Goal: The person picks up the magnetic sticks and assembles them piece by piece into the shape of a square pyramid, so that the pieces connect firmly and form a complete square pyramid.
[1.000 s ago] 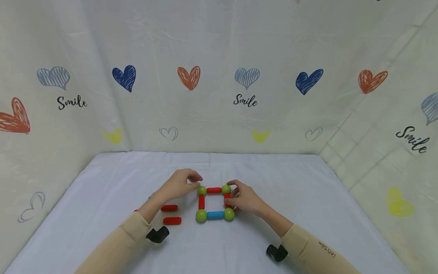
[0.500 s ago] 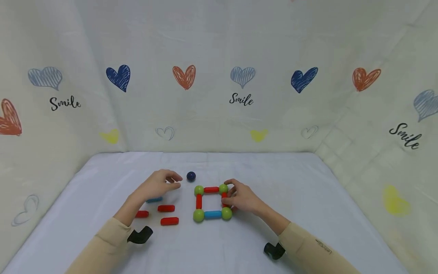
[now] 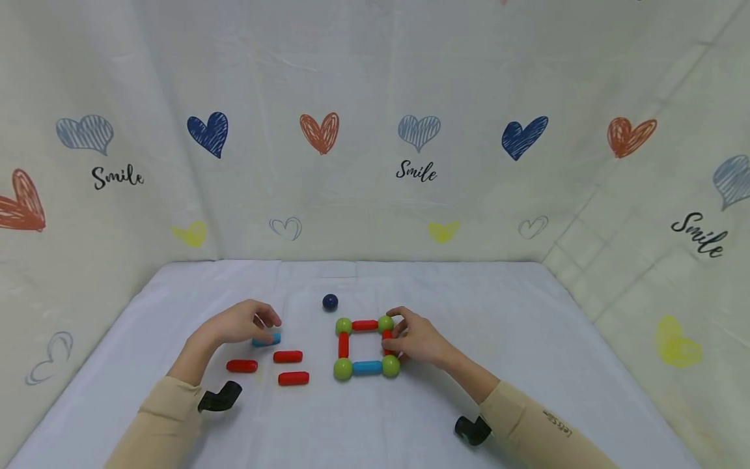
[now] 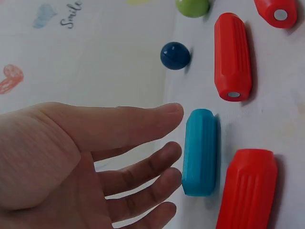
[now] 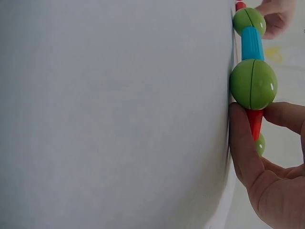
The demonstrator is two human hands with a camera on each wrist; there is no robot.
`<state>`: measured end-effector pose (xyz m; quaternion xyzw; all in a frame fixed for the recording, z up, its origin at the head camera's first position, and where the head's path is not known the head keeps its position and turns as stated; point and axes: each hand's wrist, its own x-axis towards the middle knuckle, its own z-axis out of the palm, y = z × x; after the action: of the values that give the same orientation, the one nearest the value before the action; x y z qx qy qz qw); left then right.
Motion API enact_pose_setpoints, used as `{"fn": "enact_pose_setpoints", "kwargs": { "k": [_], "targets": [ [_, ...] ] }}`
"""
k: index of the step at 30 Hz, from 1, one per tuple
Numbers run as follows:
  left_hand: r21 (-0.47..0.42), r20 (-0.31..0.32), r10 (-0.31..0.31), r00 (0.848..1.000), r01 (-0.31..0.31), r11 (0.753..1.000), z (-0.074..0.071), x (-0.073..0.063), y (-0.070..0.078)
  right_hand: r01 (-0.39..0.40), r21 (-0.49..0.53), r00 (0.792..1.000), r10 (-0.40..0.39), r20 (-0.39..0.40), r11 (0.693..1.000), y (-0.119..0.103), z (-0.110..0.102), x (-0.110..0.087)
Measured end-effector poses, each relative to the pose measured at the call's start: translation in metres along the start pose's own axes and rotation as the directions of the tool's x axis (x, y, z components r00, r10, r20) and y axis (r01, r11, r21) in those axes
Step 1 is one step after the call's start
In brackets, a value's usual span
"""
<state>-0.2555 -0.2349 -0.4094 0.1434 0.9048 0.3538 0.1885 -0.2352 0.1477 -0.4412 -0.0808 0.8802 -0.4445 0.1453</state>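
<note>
A flat square of green balls and magnetic rods lies on the white cloth: red magnetic rods [image 3: 344, 346] form three sides, a blue rod [image 3: 367, 368] the near one. My right hand [image 3: 423, 340] grips the red rod [image 5: 255, 121] on the right side, fingers and thumb on either side of it beside the near green ball [image 5: 253, 84]. My left hand [image 3: 237, 322] is over a loose blue magnetic rod [image 4: 200, 152], fingers spread and thumb apart, holding nothing. Whether a fingertip touches that rod is unclear.
Loose red rods [image 3: 288, 357] lie between my left arm and the square, another red rod [image 3: 242, 366] close to that arm. A dark blue ball [image 3: 331, 301] sits beyond the square. Behind the table hangs a printed curtain [image 3: 363, 202].
My left hand has moved left from the square's far left corner to the loose blue rod, uncovering the dark blue ball. My right hand has stayed at the square's right side.
</note>
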Motion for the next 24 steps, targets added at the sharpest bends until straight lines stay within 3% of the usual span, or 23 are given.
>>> {"fn": "enact_pose_setpoints", "kwargs": {
  "k": [8,24],
  "targets": [
    [-0.015,0.067,-0.012,0.998,0.013,1.0,0.0019,-0.0048,-0.005,-0.003,-0.018,1.0,0.003,0.0,1.0,0.0004,-0.0001,0.0006],
    [0.025,0.003,0.025,1.0,-0.025,0.999,0.0045,-0.0025,-0.0102,0.006,0.003,1.0,-0.006,0.008,1.0,-0.0008,-0.0011,0.0003]
  ]
}}
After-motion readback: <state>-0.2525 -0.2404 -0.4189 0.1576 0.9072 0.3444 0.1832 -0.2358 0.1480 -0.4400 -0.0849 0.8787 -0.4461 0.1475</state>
